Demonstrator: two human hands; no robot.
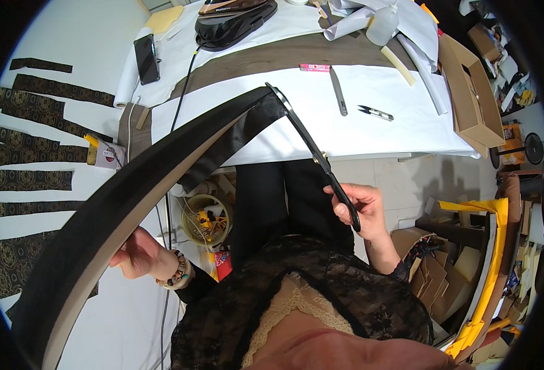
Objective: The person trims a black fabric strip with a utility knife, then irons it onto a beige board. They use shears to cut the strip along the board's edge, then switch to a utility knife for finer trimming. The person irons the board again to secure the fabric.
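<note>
My left hand (139,253), with bead bracelets at its wrist, grips the edge of a long black strip (142,157) with a tan underside. The strip looks like leather or coated fabric. It arches up from the lower left to the middle, where its far end folds over and a shorter black length (235,145) hangs back down. My right hand (361,206) is closed round the handles of large black-handled scissors (306,139). Their blades point up and left and meet the strip at its fold. Whether they are cutting into it, I cannot tell.
On the white-covered table (222,123) lie thread snips (377,113), a slim grey tool (338,92) and a pink packet (315,68). Behind them are an iron (235,21), a phone (147,58) and a spray bottle (383,24). Patterned dark pieces (25,180) lie at left; a bin (207,219) stands below.
</note>
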